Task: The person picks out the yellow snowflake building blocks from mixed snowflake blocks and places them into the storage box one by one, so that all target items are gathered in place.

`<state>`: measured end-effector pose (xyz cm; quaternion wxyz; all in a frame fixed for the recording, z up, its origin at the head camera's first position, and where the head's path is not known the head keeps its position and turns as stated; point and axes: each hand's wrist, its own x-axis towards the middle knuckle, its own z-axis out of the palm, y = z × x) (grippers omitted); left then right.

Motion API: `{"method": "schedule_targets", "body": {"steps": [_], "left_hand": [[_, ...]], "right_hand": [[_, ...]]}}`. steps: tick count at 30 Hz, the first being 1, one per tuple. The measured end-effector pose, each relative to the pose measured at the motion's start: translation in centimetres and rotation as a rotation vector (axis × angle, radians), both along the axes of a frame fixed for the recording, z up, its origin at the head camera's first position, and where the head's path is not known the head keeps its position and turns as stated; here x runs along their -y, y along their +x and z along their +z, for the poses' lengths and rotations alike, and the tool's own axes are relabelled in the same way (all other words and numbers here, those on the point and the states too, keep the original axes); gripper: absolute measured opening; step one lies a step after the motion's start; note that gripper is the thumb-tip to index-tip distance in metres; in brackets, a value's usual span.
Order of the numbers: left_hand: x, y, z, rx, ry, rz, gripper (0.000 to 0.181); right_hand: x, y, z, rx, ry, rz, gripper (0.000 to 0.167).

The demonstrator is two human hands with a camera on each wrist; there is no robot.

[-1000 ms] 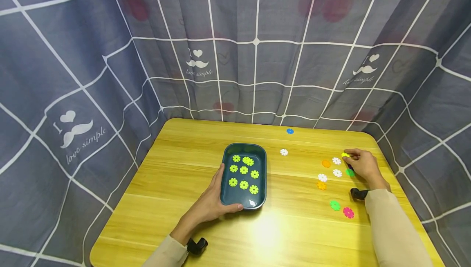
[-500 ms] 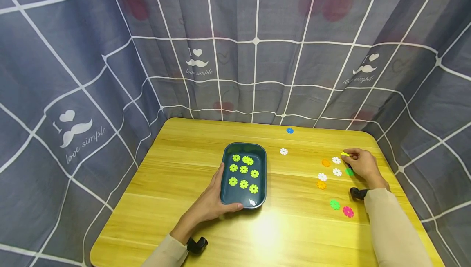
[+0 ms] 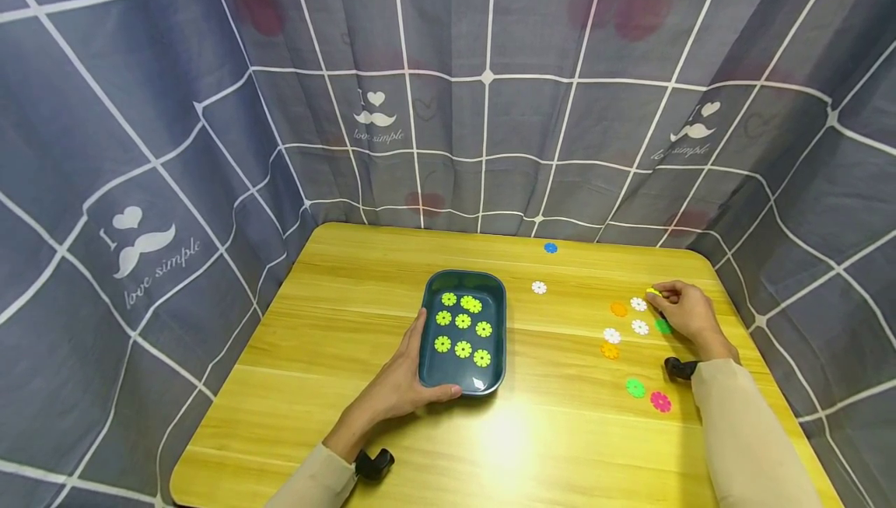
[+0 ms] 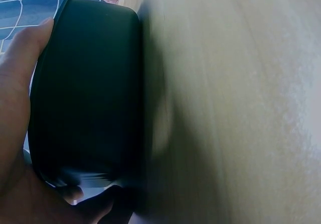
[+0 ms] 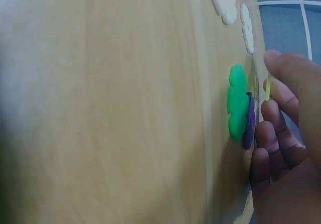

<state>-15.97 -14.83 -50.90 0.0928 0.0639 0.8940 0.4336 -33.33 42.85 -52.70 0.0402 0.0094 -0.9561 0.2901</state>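
Observation:
My left hand grips the near left corner of a dark teal plastic tray, with the thumb along its near rim and the fingers at the left side. Inside lie several yellow-green snowflake building discs, two overlapping at the back. At the table's right, my right hand pinches a yellow snowflake disc between thumb and index finger; the fingers hide most of it. Close beneath that hand, a green disc and a purple disc lie on the table.
White discs and orange discs lie left of my right hand. Nearer me are a green disc and a pink one. A blue disc lies near the back edge. A grid-patterned curtain surrounds the wooden table.
The yellow disc in my right fingers has tilted and shows less of its face in the head view. My right hand has barely shifted; the left hand and tray stay put.

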Motion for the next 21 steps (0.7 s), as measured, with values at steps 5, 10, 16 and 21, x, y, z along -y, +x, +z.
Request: {"method": "schedule_targets", "body": {"steps": [5,10,16,21], "left_hand": [[0.0,0.0,0.0,0.0,0.006,-0.003,0.151],[0.0,0.0,0.1,-0.003,0.006,-0.006,0.151],[0.0,0.0,0.1,-0.007,0.003,-0.007,0.151],[0.0,0.1,0.1,-0.004,0.003,-0.007,0.151]], "right_hand": [[0.1,0.2,0.0,-0.022,-0.001,-0.003,0.053],[0.3,0.6,0.0,-0.058,-0.011,-0.004,0.049],[0.4,0.9,0.0,-0.078,-0.017,0.002,0.047],[0.5,1.1,0.1,-0.091,-0.022,0.012,0.046]]}}
